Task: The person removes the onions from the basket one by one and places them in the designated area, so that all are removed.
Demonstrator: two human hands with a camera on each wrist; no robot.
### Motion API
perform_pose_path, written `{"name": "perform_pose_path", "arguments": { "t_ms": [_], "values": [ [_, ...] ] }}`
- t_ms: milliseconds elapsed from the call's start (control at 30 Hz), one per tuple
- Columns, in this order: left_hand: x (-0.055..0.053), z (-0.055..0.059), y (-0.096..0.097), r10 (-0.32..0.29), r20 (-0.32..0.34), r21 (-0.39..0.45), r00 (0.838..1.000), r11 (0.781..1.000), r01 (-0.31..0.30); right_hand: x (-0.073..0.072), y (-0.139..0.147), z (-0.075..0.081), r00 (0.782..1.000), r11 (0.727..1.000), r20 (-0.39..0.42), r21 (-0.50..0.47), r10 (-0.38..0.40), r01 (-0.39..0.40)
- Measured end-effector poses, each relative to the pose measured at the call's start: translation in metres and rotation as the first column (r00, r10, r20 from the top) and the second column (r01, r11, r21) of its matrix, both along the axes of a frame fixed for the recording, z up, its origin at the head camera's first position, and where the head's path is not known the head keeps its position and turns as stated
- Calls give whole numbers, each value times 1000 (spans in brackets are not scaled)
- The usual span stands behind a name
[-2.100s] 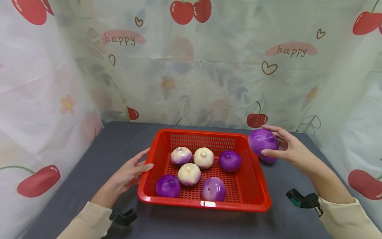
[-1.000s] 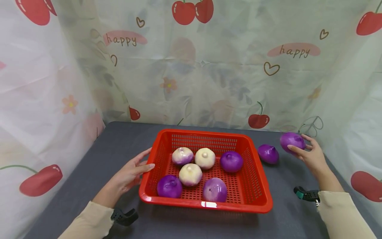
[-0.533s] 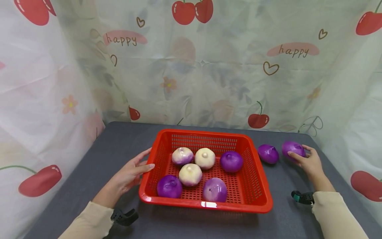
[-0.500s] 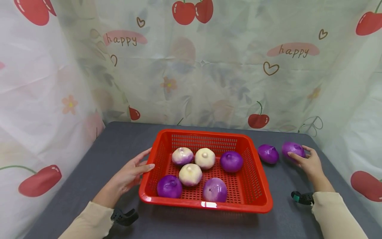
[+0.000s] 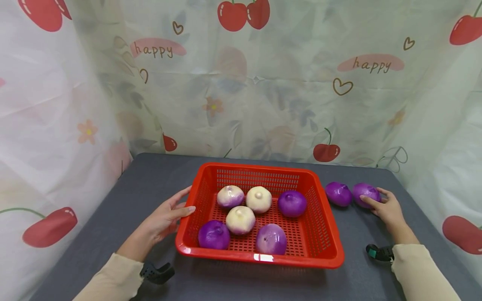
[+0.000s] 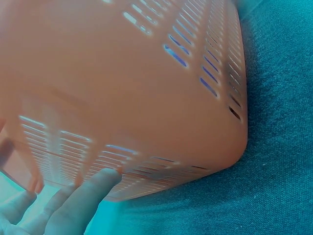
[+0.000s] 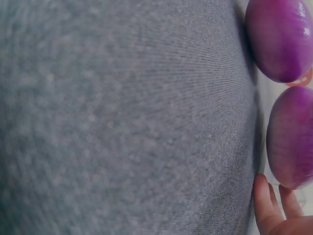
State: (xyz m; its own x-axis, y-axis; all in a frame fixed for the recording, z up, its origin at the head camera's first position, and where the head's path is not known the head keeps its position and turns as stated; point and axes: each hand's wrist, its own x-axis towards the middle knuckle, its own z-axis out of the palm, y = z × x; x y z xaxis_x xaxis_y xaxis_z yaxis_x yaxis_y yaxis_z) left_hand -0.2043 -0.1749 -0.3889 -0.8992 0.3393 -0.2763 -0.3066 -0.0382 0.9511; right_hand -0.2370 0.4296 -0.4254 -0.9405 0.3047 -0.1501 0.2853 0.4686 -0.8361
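Note:
Beyond the right side of a red slotted plastic basket (image 5: 260,260), two purple onions lie side by side on the dark table. My right hand (image 5: 388,208) holds the farther-right onion (image 5: 366,194), thumb across its near side and fingers at its right end. In the right wrist view this onion (image 7: 292,142) is close to the fingertips, with the other onion (image 7: 281,39) above. That neighbouring onion (image 5: 338,194) is nearer the basket. At the basket's left rim my left hand (image 5: 163,217) has its thumb over the edge and its fingers against the outer wall, as the left wrist view shows.
Inside the basket are white-and-purple turnips (image 5: 240,220), purple onions (image 5: 214,235) and a paler purple one (image 5: 271,239). The grey table (image 5: 162,175) meets a patterned curtain (image 5: 263,92) at the back and sides. Both wrists wear dark bands.
The right hand has carried its onion from over the basket's right rim to the right and down onto the table, then left beside the other onion. My left hand stays at the rim.

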Motion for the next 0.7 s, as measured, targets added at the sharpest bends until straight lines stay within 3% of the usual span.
{"name": "perform_pose_path", "arguments": {
  "t_ms": [700],
  "values": [
    [2, 0, 1, 17, 2, -15, 1000, 1000, -16, -2, -1, -1, 999, 999, 45, 32, -1, 0]
  ]
}}
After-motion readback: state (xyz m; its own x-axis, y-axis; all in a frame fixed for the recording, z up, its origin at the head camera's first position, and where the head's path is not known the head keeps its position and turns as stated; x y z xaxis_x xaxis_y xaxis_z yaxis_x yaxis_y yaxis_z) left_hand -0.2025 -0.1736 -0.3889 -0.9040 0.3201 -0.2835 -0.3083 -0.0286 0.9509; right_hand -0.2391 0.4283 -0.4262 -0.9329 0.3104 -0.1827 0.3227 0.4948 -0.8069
